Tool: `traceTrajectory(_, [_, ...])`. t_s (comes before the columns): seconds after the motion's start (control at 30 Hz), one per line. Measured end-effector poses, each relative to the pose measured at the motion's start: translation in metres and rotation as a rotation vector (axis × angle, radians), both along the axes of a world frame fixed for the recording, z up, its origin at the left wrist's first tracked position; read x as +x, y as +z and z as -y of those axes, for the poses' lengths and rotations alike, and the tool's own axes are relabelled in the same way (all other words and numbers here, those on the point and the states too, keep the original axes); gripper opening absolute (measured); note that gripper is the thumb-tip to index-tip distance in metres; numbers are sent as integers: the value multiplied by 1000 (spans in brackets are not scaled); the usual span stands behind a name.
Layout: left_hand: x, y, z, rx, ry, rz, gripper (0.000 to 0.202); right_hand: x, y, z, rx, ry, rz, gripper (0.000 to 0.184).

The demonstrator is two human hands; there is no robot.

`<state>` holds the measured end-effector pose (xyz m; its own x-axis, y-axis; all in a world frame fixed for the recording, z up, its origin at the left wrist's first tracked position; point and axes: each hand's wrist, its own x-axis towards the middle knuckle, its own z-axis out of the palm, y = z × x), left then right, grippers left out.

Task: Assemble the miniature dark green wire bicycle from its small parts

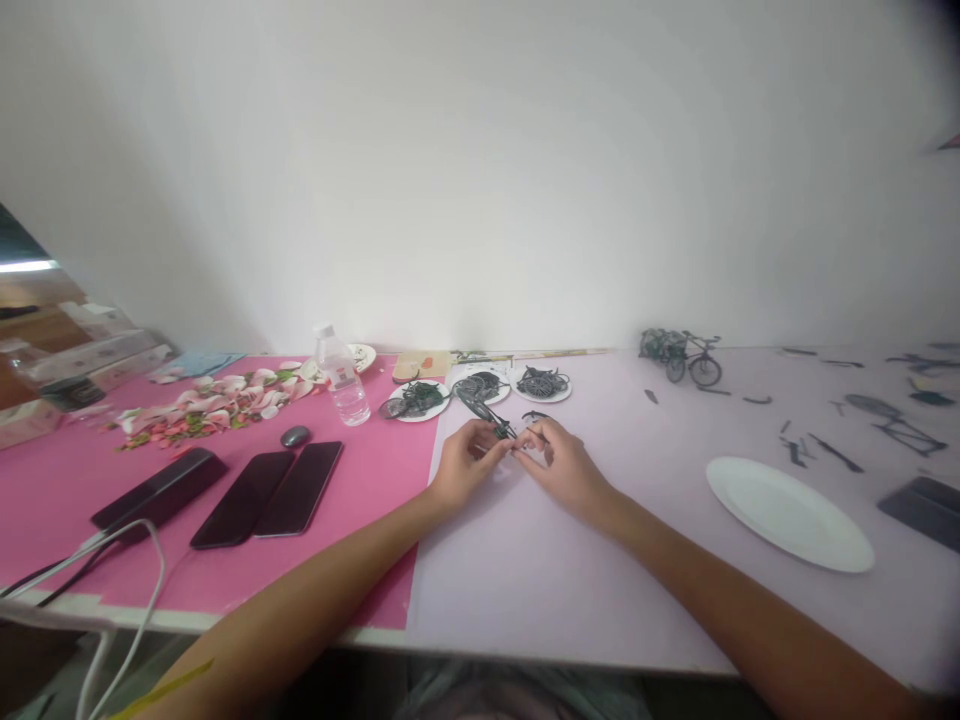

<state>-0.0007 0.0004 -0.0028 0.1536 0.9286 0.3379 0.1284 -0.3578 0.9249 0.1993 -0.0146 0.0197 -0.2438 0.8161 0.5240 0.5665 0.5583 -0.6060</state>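
Note:
My left hand (466, 462) is closed in a pinch on a dark, partly built model bicycle (501, 428), held just above the pale side of the table. Its wheel end points away from me, toward the plates. My right hand (562, 468) meets the left at the near end of the bicycle, thumb and forefinger pinched together; whatever lies between those fingertips is too small to make out. Just beyond the hands, a left plate (401, 414), a middle plate (501, 393) and a right plate (559, 395) carry heaps of dark small parts. A thin dark piece (534, 414) lies by my right fingers.
Finished-looking model bicycles (705, 368) stand at the back right. Loose dark parts (836, 453) and a white oval plate (787, 512) lie on the right. Leftward are a water bottle (345, 380), pink petals (217, 405), two phones (300, 490), a mouse (295, 436) and a cabled black box (161, 490).

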Motion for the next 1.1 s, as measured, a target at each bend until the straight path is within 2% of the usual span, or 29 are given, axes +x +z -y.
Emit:
traceTrajectory(0.27, [-1, 3, 2, -27, 22, -11, 47, 0, 2, 1, -24, -12, 9, 15])
traceTrajectory(0.47, [0, 2, 1, -46, 2, 30, 48, -1, 2, 2, -88, 26, -61, 36])
traceTrajectory(0.57, [0, 2, 0, -35, 25, 33, 46, -1, 4, 4, -78, 33, -56, 38])
traceTrajectory(0.73, [-3, 5, -3, -7, 97, 1, 43, 15, 12, -6, 88, -102, 78, 30])
traceTrajectory(0.83, [-7, 6, -6, 14, 131, -26, 43, 36, 20, -20, 158, -274, 187, 24])
traceTrajectory(0.97, [-10, 5, -8, 24, 145, -48, 42, 59, 25, -35, 108, -437, 365, 10])
traceTrajectory(1.1, [-11, 4, -9, 29, 141, -61, 41, 70, 24, -40, -54, -438, 512, 9])
